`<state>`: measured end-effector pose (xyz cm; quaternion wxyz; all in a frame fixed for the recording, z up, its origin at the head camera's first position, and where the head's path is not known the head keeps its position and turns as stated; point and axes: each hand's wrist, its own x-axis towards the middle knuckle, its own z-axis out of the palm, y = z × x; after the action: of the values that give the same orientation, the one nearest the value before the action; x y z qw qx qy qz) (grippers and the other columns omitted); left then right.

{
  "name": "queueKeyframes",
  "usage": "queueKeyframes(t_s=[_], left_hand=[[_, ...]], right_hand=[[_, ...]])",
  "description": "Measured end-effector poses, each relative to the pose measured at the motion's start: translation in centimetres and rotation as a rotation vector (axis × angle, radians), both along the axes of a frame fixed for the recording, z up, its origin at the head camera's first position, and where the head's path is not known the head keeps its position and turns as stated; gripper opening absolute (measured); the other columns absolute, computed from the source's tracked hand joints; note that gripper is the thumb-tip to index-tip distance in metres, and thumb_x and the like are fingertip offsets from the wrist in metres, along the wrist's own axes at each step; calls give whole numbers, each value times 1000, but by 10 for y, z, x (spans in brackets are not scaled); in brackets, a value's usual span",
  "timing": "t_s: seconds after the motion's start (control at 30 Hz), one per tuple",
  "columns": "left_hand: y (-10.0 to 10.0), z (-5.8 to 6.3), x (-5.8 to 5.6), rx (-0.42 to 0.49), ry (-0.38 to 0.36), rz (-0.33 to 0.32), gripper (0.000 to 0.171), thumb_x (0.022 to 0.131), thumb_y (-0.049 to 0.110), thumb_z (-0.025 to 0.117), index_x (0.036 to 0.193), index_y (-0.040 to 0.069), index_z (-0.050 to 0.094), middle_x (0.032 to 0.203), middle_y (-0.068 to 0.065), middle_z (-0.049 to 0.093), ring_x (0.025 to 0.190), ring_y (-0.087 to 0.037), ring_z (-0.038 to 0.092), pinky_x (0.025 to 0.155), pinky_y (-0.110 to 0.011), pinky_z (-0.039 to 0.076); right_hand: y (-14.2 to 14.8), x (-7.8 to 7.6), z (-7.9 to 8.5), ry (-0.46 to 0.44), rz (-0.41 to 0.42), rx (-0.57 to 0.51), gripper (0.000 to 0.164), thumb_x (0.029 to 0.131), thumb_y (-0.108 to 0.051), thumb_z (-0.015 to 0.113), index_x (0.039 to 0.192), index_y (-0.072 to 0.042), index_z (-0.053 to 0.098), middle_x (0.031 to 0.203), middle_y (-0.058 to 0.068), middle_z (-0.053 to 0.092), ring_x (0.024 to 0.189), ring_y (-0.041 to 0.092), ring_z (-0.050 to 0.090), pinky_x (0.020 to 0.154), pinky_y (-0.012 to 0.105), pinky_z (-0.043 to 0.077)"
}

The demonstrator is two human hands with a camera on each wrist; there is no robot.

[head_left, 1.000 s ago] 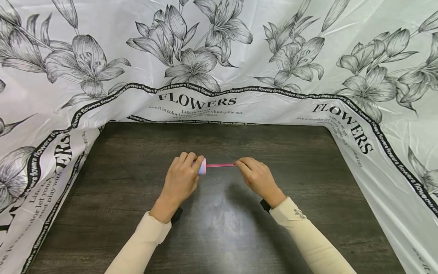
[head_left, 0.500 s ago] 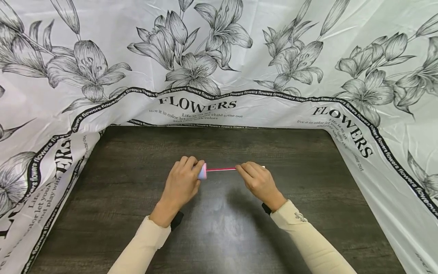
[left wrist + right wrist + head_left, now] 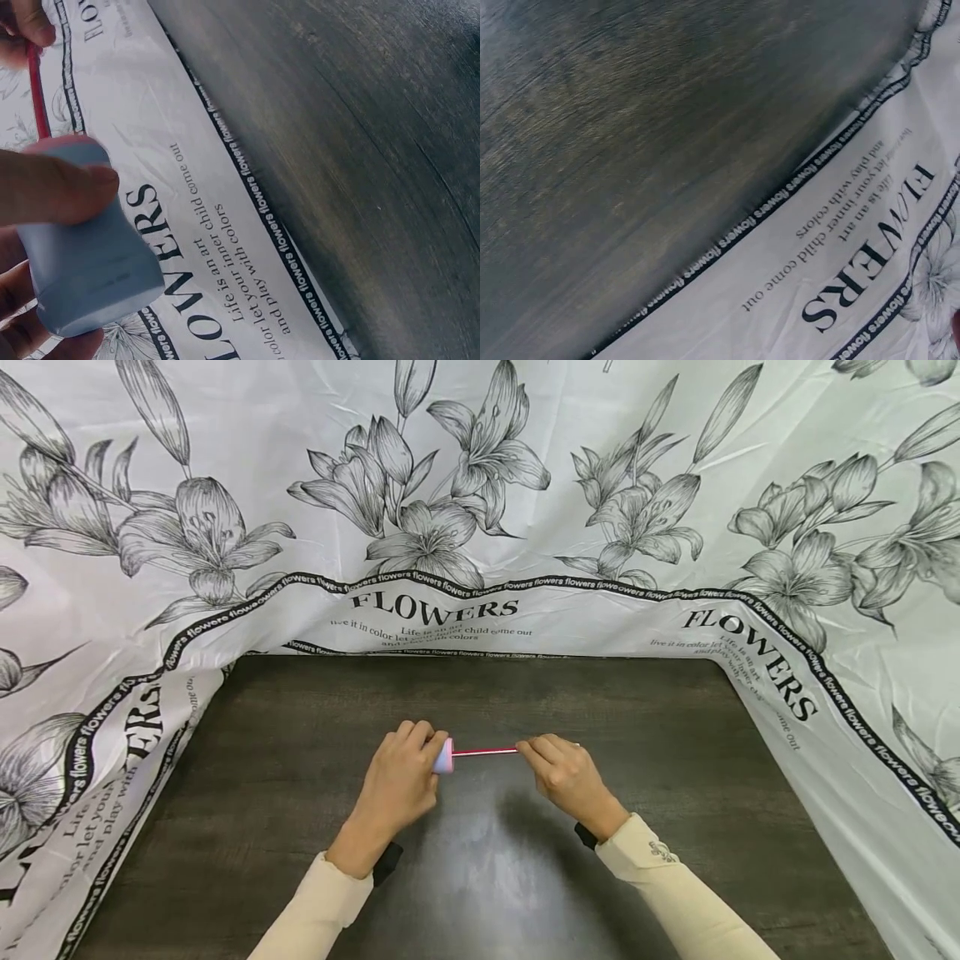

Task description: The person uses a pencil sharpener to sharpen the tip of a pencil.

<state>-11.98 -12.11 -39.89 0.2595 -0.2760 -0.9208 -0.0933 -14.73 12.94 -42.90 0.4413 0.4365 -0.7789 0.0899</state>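
Observation:
In the head view, my left hand [image 3: 401, 777] grips a blue pencil sharpener [image 3: 444, 758] with a pink end. A red pencil with a white stripe [image 3: 483, 752] runs level from that pink end to my right hand [image 3: 570, 777], whose thumb and fingers pinch it. Its pale far end just shows beyond the right knuckles. The left wrist view shows the sharpener's rounded, waisted body [image 3: 101, 255] between thumb and fingers. There the pencil [image 3: 37, 94] enters its pink end; the tip inside is hidden. Only a sliver of red shows at the right wrist view's edge.
Both hands are above a dark wood-grain table [image 3: 480, 693]. A white cloth with printed flowers and lettering [image 3: 600, 618] hangs behind the table and along both sides.
The visible side of the pencil has gone from mostly pink to red with a white stripe, so it has turned. The whole scene has shifted lower in the head view.

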Motion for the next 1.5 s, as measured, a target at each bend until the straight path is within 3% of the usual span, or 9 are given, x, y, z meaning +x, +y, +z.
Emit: queueKeyframes(t_s=[0.13, 0.27, 0.37, 0.63, 0.73, 0.8, 1.0, 1.33, 1.5], left_hand=[[1, -5, 2, 8, 87, 1, 41, 61, 0, 80, 100, 3, 68, 89, -8, 58, 80, -26, 54, 61, -33, 44], [2, -8, 4, 20, 121, 6, 41, 60, -3, 79, 99, 3, 68, 88, -9, 58, 80, -26, 54, 61, -33, 44], [2, -11, 8, 25, 116, 11, 41, 59, -5, 78, 99, 4, 68, 87, -8, 58, 79, -26, 54, 61, -33, 43], [4, -13, 16, 42, 77, 13, 45, 58, -3, 79, 101, 5, 68, 90, -7, 59, 83, -25, 54, 63, -33, 44], [5, -9, 15, 44, 78, 20, 45, 58, -3, 78, 102, 5, 68, 90, -7, 59, 84, -25, 54, 65, -34, 45], [6, -6, 13, 48, 80, 20, 46, 58, -3, 79, 102, 5, 68, 91, -7, 59, 85, -25, 54, 67, -35, 45], [14, 4, 9, 61, 90, 13, 46, 58, -5, 77, 103, 4, 69, 91, -8, 60, 85, -25, 55, 67, -35, 46], [14, 8, 12, 77, 34, 20, 47, 58, -5, 80, 102, 3, 70, 92, -8, 60, 85, -25, 55, 66, -34, 47], [11, 12, 8, 73, 21, 19, 46, 59, -4, 80, 103, 3, 69, 93, -8, 60, 86, -25, 55, 66, -35, 46]], right_hand=[[0, 4, 2, -198, 40, -19, 23, 95, -1, 49, 86, -2, 70, 71, 2, 56, 54, 10, 52, 46, 17, 43], [1, 11, 3, -466, 53, -49, 5, 83, 0, 68, 86, -2, 71, 72, 1, 59, 53, 6, 53, 48, 14, 42], [1, 16, 0, -529, 31, -39, 11, 78, 1, 72, 88, -3, 71, 76, 0, 60, 55, 5, 56, 51, 13, 45], [4, 23, -15, -388, 16, -109, 17, 85, -5, 68, 101, -6, 64, 80, -2, 59, 54, 4, 48, 49, 15, 40], [4, 21, -13, -369, 43, -128, 9, 94, -14, 58, 99, -7, 63, 82, -2, 61, 59, 5, 53, 52, 17, 44], [5, 19, -10, -360, 47, -133, 17, 98, -19, 52, 96, -6, 64, 83, -1, 62, 62, 7, 56, 54, 18, 46], [11, 14, 1, -307, 48, -160, 18, 97, -15, 52, 91, -5, 65, 84, 2, 64, 65, 11, 61, 57, 23, 50], [8, 11, 3, 135, 21, -138, 18, 93, -1, 56, 85, 0, 71, 79, 8, 65, 67, 20, 64, 64, 30, 56], [6, 7, 5, 154, 25, -126, 18, 94, -3, 55, 87, -1, 72, 79, 8, 67, 67, 20, 65, 65, 31, 56]])
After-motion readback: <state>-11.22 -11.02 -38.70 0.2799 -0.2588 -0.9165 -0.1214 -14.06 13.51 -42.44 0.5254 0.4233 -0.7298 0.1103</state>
